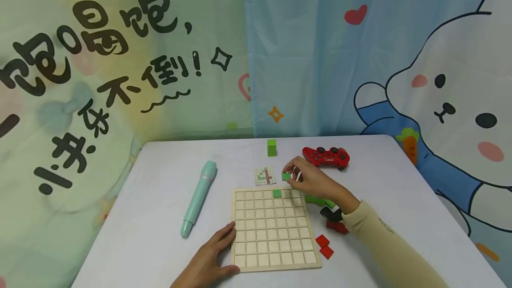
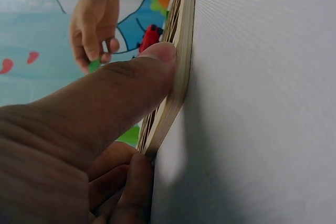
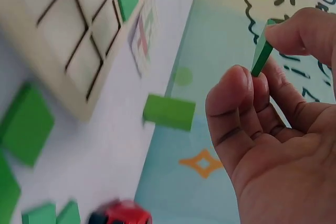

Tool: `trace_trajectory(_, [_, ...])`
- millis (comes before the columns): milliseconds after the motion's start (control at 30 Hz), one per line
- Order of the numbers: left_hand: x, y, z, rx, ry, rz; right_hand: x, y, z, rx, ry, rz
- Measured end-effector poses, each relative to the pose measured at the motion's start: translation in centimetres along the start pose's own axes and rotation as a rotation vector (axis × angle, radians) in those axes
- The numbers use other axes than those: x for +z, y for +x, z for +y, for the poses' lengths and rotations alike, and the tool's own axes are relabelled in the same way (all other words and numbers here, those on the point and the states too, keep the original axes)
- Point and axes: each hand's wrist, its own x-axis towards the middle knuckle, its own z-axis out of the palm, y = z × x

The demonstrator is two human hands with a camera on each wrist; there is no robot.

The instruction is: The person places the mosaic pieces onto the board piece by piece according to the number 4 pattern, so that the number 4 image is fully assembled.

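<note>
A wooden grid board [image 1: 317, 266] lies flat on the table, with one green square tile [image 1: 277, 193] in its far row. My left hand [image 1: 210, 254] holds the board's near left corner, fingertips against the left edge and thumb at the corner. In the left wrist view the thumb [image 2: 152, 72] lies on the board's rim. My right hand [image 1: 310, 179] pinches another green tile [image 3: 262, 51] between thumb and fingers, above the board's far right edge. A small pattern card [image 1: 265, 176] with green and red squares lies just beyond the board.
Right of the board lie green pieces [image 1: 316, 200], black pieces [image 1: 331, 214] and red tiles [image 1: 322, 241]. A red game controller [image 1: 326, 157] and a green block [image 1: 271, 148] stand farther back. A teal stick-like object [image 1: 198, 199] lies to the left.
</note>
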Motion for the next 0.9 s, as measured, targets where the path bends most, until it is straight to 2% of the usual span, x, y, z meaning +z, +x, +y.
trace_trajectory(300, [0.0, 0.1, -0.2, 0.006, -0.013, 0.001, 3.7, 1.4, -1.1, -0.037, -0.007, -0.137])
trace_trajectory(500, [0.3, -0.2, -0.3, 0.009, -0.042, -0.02, 5.9, 1.2, -1.5, -0.001, -0.071, -0.175])
trace_trajectory(633, [0.4, -0.3, -0.4, 0.012, -0.04, -0.022, 6.6, 1.0, -1.6, 0.014, -0.096, -0.185])
trace_trajectory(900, [0.0, -0.1, -0.2, 0.015, -0.034, -0.012, 6.6, 0.9, -1.9, 0.016, -0.156, -0.197])
